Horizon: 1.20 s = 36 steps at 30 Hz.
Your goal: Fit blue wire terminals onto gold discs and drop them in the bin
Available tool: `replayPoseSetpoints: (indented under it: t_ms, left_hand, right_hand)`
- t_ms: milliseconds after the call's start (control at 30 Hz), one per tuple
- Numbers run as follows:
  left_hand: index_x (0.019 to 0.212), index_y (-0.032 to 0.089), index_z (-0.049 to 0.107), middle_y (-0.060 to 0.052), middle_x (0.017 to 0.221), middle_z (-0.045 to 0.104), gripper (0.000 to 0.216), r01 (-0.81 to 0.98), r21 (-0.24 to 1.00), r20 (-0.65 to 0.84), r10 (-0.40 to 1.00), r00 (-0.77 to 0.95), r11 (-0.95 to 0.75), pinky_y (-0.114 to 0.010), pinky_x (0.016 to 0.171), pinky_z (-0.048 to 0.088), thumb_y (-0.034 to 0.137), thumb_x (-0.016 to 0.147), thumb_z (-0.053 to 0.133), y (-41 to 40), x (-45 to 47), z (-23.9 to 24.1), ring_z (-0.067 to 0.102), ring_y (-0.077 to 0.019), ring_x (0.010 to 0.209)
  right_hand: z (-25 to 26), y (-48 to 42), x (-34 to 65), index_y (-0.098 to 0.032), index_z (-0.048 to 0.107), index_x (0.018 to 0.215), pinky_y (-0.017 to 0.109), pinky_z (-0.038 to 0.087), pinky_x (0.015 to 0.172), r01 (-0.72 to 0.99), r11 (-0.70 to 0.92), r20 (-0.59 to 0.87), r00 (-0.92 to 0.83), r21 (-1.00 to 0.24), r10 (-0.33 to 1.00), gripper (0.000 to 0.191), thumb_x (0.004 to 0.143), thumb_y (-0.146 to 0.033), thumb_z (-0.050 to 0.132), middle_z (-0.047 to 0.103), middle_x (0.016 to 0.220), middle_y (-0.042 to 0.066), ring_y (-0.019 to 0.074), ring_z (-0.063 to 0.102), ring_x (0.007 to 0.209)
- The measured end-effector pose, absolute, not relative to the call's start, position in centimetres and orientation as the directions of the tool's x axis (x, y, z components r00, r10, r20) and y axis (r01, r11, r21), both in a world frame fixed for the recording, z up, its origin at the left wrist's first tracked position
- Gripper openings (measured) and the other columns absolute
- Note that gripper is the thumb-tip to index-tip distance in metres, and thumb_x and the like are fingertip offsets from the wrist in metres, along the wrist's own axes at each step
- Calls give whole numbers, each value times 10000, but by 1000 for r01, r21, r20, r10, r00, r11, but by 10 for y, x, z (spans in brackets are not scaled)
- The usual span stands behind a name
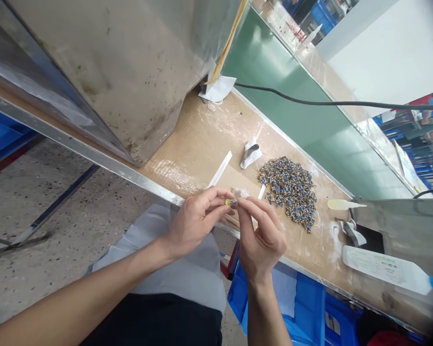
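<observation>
Your left hand (196, 218) and right hand (261, 238) meet just above the near edge of the bench (202, 139). The fingertips of both pinch one small part (231, 203) from opposite sides. It looks yellowish on your left and darker on your right. Both grips are closed on it, and I see nothing else in either hand.

The main risk, as I judge it, is a drop. The part is tiny and sits right over the bench lip, so a slip of either thumb could send it into your lap, onto the floor, or into the blue bin (303, 302) at five o'clock from your hands. It would be hard to find in any of those places.

The heap of blue-and-gold pieces (290, 192) lies near at two o'clock. A careless swing of your right wrist could scatter it toward the green belt (310, 120) beyond. The white strip (219, 169) lies loose at eleven o'clock and could be knocked off the edge just as easily.

At three o'clock a pale nozzle (342, 204) lies on its side, with a flat bottle (385, 269) a little below it — an elbow could catch either one. Whether they would leak, I cannot tell.
</observation>
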<state>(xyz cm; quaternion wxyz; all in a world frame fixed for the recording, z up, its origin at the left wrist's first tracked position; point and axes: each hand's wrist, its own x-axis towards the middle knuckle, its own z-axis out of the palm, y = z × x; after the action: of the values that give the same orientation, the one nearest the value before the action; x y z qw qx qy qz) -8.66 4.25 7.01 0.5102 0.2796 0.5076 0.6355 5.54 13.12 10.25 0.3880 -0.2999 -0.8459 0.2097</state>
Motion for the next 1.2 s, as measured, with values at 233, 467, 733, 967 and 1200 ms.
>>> replayPoseSetpoints:
  t_ms: [233, 467, 733, 967, 1200]
  left_hand:
    - [1310, 261, 726, -57, 1183, 876, 206, -350, 936, -162, 934, -319, 43, -386, 994, 679, 342, 1125, 685, 42, -87, 72, 853, -270, 1103]
    - [1331, 265, 723, -36, 1222, 883, 208, -230, 973, -100, 925, -367, 13, -326, 982, 674, 301, 1136, 659, 42, -86, 70, 865, -243, 1122]
    - [1311, 250, 706, -23, 1168, 898, 185, -146, 989, -71, 923, -378, 16, -290, 916, 669, 270, 1146, 624, 41, -85, 70, 877, -225, 1087]
    - [1254, 226, 713, -27, 1113, 904, 153, -128, 992, -64, 907, -417, 11, -284, 872, 661, 226, 1122, 636, 42, -83, 70, 880, -204, 1002]
    - [1174, 218, 734, 4, 977, 896, 133, -91, 995, -76, 877, -475, 37, -251, 755, 633, 172, 1063, 676, 42, -79, 74, 876, -204, 968]
  right_hand:
    - [100, 132, 57, -309, 851, 1195, 383, 692, 928, 324, 735, 530, -529, -596, 663, 259, 1052, -115, 755, 828, 1140, 35, 209, 819, 1035]
    - [99, 135, 61, -296, 835, 1245, 387, 686, 922, 304, 825, 579, -598, -476, 554, 341, 1042, -45, 728, 828, 1163, 45, 213, 817, 1050]
    - [95, 133, 60, -259, 826, 1262, 395, 665, 938, 271, 888, 629, -629, -371, 456, 436, 993, 67, 717, 827, 1155, 63, 218, 804, 1058]
    - [87, 128, 61, -247, 809, 1323, 408, 690, 939, 230, 907, 667, -618, -353, 416, 490, 961, 79, 754, 824, 1190, 86, 240, 812, 1096]
    - [83, 123, 61, -241, 814, 1323, 411, 699, 913, 228, 914, 693, -597, -337, 405, 508, 939, 90, 784, 830, 1169, 91, 244, 819, 1074]
